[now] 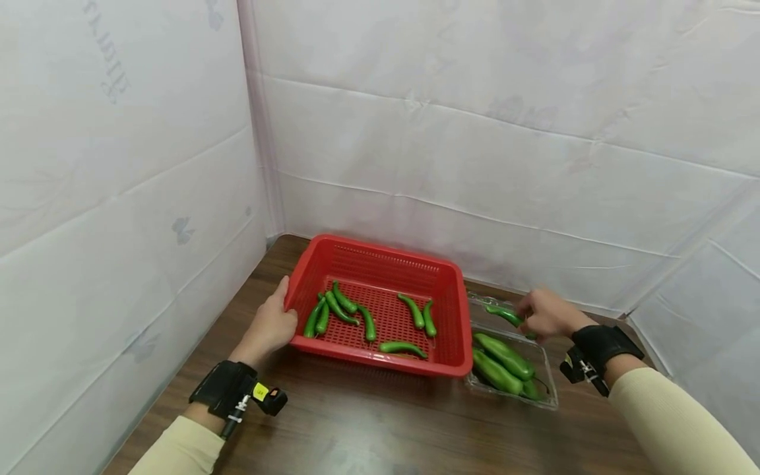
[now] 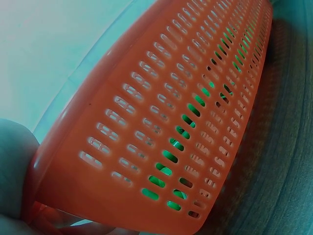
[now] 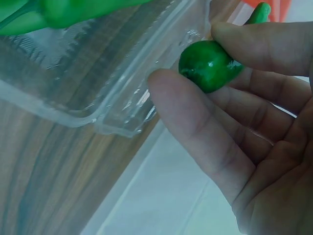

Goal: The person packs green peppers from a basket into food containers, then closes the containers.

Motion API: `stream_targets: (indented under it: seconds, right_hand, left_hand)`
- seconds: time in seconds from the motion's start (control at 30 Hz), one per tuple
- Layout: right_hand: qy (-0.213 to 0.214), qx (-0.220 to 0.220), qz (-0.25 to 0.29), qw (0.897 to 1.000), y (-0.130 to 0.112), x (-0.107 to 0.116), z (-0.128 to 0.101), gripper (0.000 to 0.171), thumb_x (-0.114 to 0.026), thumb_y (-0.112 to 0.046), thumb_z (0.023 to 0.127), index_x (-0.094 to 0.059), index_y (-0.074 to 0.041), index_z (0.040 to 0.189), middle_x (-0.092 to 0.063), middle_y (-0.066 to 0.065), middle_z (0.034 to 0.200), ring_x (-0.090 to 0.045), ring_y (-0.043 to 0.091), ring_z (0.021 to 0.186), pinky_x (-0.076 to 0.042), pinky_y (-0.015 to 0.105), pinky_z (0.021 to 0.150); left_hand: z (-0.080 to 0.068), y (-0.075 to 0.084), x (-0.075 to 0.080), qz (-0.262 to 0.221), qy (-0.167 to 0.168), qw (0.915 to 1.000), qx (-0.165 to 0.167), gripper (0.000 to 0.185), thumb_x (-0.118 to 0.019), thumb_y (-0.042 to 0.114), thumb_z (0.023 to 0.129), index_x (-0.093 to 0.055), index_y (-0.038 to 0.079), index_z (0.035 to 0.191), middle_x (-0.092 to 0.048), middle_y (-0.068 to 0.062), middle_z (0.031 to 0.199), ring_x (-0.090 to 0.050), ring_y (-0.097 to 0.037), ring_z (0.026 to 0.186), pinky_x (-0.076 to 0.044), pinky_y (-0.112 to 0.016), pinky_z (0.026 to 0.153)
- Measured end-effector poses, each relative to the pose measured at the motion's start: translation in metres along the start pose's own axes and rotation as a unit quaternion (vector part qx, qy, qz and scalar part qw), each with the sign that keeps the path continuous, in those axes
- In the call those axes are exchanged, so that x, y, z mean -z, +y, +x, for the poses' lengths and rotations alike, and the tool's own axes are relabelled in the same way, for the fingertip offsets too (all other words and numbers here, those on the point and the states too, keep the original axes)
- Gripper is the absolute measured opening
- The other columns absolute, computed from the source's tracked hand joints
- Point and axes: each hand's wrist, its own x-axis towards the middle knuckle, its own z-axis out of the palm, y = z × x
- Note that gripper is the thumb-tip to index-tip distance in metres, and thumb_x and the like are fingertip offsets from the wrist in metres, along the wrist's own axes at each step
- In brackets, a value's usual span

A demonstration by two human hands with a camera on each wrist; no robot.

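Observation:
My left hand [image 1: 270,326] grips the left side of a red plastic basket [image 1: 380,359]; the left wrist view shows fingers curled under its rim. Several slim green chili peppers [image 1: 343,309] lie scattered on the basket's slotted floor. On the right, my right hand [image 1: 549,313] pinches one green chili pepper [image 3: 208,63] between thumb and fingers, over the far part of a clear plastic container [image 1: 553,394]. Larger green peppers [image 1: 505,356] lie in the near part of that container, which stands against the basket's right side.
A brown wooden table [image 1: 356,422] bears the basket and the container. White sheet walls [image 1: 445,165] rise behind the table and on both sides. The basket's far rim stands close to the back wall.

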Motion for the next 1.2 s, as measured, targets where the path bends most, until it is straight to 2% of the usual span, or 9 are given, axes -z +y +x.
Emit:
stream_targets:
  seconds: [0.23, 0.43, 0.53, 0.6, 0.67, 0.73, 0.87, 1.07, 1.2]
  right_hand:
    - [-0.006, -0.019, 0.020, 1.000, 0.013, -0.009, -0.007, 0.023, -0.069, 0.002, 0.086, -0.057, -0.009, 0.070, -0.054, 0.000, 0.058, -0.066, 0.022, 0.047, -0.058, 0.033, 0.048]
    - [-0.010, -0.049, 0.030, 0.998, 0.022, -0.020, -0.010, 0.016, -0.066, 0.005, 0.083, -0.064, -0.008, 0.073, -0.060, 0.004, 0.063, -0.065, 0.020, 0.048, -0.058, 0.033, 0.049]
    - [-0.010, -0.060, 0.028, 0.998, 0.024, -0.024, -0.012, 0.023, -0.064, 0.007, 0.082, -0.058, -0.012, 0.070, -0.062, 0.004, 0.064, -0.064, 0.021, 0.047, -0.057, 0.033, 0.048]
    - [-0.012, -0.067, 0.027, 0.997, 0.024, -0.026, -0.013, 0.028, -0.064, 0.007, 0.083, -0.051, -0.013, 0.069, -0.057, 0.002, 0.062, -0.064, 0.020, 0.047, -0.057, 0.033, 0.048]
    - [-0.015, -0.078, 0.028, 0.996, 0.025, -0.028, -0.013, 0.027, -0.066, 0.006, 0.085, -0.051, -0.012, 0.070, -0.055, 0.001, 0.062, -0.064, 0.020, 0.048, -0.057, 0.033, 0.048]
    - [-0.018, -0.093, 0.024, 0.995, 0.025, -0.030, -0.012, 0.021, -0.069, 0.004, 0.084, -0.057, -0.010, 0.074, -0.053, 0.001, 0.062, -0.064, 0.019, 0.048, -0.056, 0.033, 0.048]
    - [-0.027, -0.110, 0.013, 0.993, 0.025, -0.031, -0.011, 0.007, -0.069, 0.004, 0.082, -0.068, -0.002, 0.085, -0.064, 0.009, 0.074, -0.064, 0.018, 0.049, -0.055, 0.032, 0.049]
    - [-0.034, -0.131, 0.005, 0.991, 0.025, -0.033, -0.010, 0.030, -0.066, 0.006, 0.080, -0.073, 0.005, 0.109, -0.073, 0.024, 0.101, -0.067, 0.019, 0.050, -0.058, 0.035, 0.049]
    - [-0.039, -0.139, -0.004, 0.990, 0.025, -0.036, -0.009, 0.026, -0.066, 0.005, 0.081, -0.074, 0.003, 0.105, -0.073, 0.021, 0.098, -0.066, 0.019, 0.051, -0.058, 0.035, 0.049]
  left_hand:
    - [-0.001, 0.000, 0.000, -0.008, 0.000, 1.0000, 0.000, 0.077, -0.037, 0.002, 0.102, 0.004, 0.005, 0.167, -0.024, -0.031, 0.168, -0.037, -0.048, 0.150, -0.035, -0.065, 0.119]
    - [0.000, 0.001, 0.000, -0.007, 0.001, 0.9999, 0.008, 0.077, -0.037, 0.003, 0.102, 0.003, 0.005, 0.167, -0.026, -0.031, 0.168, -0.039, -0.049, 0.149, -0.036, -0.066, 0.118]
    - [0.000, 0.002, 0.001, -0.005, 0.001, 0.9999, 0.009, 0.077, -0.038, 0.003, 0.102, 0.003, 0.005, 0.167, -0.026, -0.031, 0.167, -0.040, -0.049, 0.148, -0.038, -0.067, 0.116]
    - [0.000, 0.002, 0.000, -0.006, 0.000, 0.9999, 0.011, 0.077, -0.038, 0.003, 0.102, 0.002, 0.005, 0.167, -0.027, -0.031, 0.167, -0.040, -0.049, 0.148, -0.038, -0.067, 0.116]
    - [-0.001, 0.003, 0.001, -0.002, 0.000, 0.9999, 0.011, 0.077, -0.038, 0.003, 0.102, 0.002, 0.005, 0.167, -0.028, -0.032, 0.166, -0.041, -0.049, 0.147, -0.039, -0.067, 0.116]
    - [-0.001, 0.003, 0.001, 0.000, -0.001, 1.0000, 0.010, 0.077, -0.038, 0.003, 0.102, 0.003, 0.005, 0.167, -0.028, -0.033, 0.166, -0.041, -0.050, 0.147, -0.039, -0.068, 0.115]
    - [0.000, 0.003, 0.000, 0.003, 0.001, 1.0000, 0.008, 0.076, -0.038, 0.003, 0.102, 0.003, 0.004, 0.167, -0.029, -0.033, 0.166, -0.042, -0.050, 0.146, -0.040, -0.067, 0.114]
    - [0.000, 0.001, -0.001, -0.001, 0.004, 0.9999, 0.011, 0.076, -0.038, 0.003, 0.102, 0.002, 0.005, 0.167, -0.029, -0.031, 0.166, -0.042, -0.048, 0.146, -0.041, -0.066, 0.115]
    - [0.000, 0.001, -0.001, -0.002, 0.004, 1.0000, 0.008, 0.076, -0.038, 0.003, 0.102, 0.002, 0.005, 0.167, -0.028, -0.032, 0.166, -0.042, -0.049, 0.147, -0.040, -0.067, 0.115]
